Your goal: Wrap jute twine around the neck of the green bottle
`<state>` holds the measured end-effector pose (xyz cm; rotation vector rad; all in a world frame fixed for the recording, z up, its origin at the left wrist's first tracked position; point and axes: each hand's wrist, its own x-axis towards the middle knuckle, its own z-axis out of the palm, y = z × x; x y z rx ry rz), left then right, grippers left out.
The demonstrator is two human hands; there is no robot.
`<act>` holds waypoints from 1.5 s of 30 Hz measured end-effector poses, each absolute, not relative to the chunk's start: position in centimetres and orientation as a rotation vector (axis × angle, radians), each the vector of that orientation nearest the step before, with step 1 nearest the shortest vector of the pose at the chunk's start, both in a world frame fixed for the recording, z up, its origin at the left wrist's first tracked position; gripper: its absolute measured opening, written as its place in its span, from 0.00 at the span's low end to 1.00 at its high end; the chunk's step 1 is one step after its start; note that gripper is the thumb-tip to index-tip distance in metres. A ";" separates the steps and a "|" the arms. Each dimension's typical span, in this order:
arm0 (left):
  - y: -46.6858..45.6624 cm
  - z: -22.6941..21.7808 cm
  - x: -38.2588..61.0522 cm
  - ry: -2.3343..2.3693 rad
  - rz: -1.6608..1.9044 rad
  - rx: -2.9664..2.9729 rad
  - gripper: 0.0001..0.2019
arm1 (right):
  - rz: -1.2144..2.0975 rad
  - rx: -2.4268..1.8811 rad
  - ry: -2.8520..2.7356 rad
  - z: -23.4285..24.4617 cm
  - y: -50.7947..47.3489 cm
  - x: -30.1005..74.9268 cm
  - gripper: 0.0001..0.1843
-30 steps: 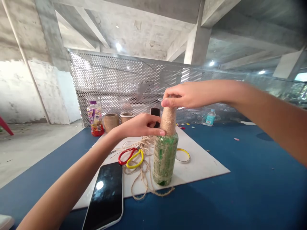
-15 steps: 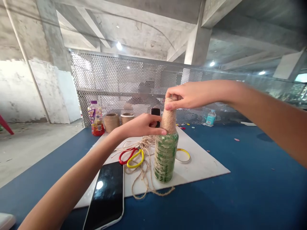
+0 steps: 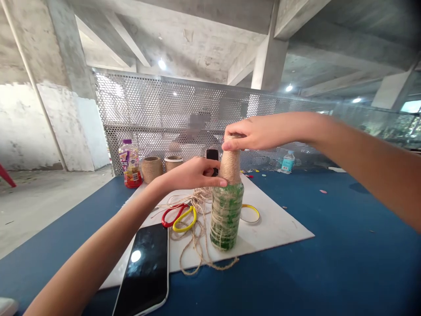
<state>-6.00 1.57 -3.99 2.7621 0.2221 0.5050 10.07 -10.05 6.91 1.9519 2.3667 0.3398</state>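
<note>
Fingers and thumb of the right hand (image 3: pixel 253 133) are closed round the top of the twine-wrapped neck of a green bottle (image 3: pixel 226 215), thumb in front and fingertips bent over the far side. The left hand (image 3: pixel 195 172) lays its thumb on the bottle's shoulder, with the index finger held above it, just at the neck; whether these two pinch anything I cannot tell. The bottle stands upright near the front edge of a white board (image 3: pixel 279 228), which lies at an angle on a blue tabletop (image 3: pixel 329 272). Loose twine (image 3: pixel 200 197) tangles to the left of the bottle, one loop spilling over the board's edge, with red-and-yellow-handled scissors (image 3: pixel 194 215) lying against it. A large phone (image 3: pixel 144 267) lies partly on the board, and a yellow ring of tape (image 3: pixel 259 214) sits behind the bottle to the right. Two twine spools (image 3: pixel 152 170) and a purple-capped drink bottle (image 3: pixel 130 166) stand farther back; a small blue-labelled bottle (image 3: pixel 287 162) and bright scraps dot the right side. Beyond rises a perforated metal panel (image 3: pixel 138 101), then a bare concrete room, its beamed ceiling (image 3: pixel 197 44) lit by bulbs (image 3: pixel 162 64), its left wall (image 3: pixel 55 123) patchily whitewashed.
</note>
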 end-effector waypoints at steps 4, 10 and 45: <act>1.5 -3.8 -6.2 0.211 0.460 2.728 0.22 | 0.335 1.911 2.377 6.8 -10.0 10.1 0.20; 1.8 -3.8 -6.2 0.257 0.461 2.707 0.22 | 0.225 1.864 2.435 6.8 -9.9 10.8 0.14; 2.3 -4.1 -6.4 0.235 0.513 2.665 0.12 | 0.164 1.856 2.492 6.6 -9.5 11.4 0.13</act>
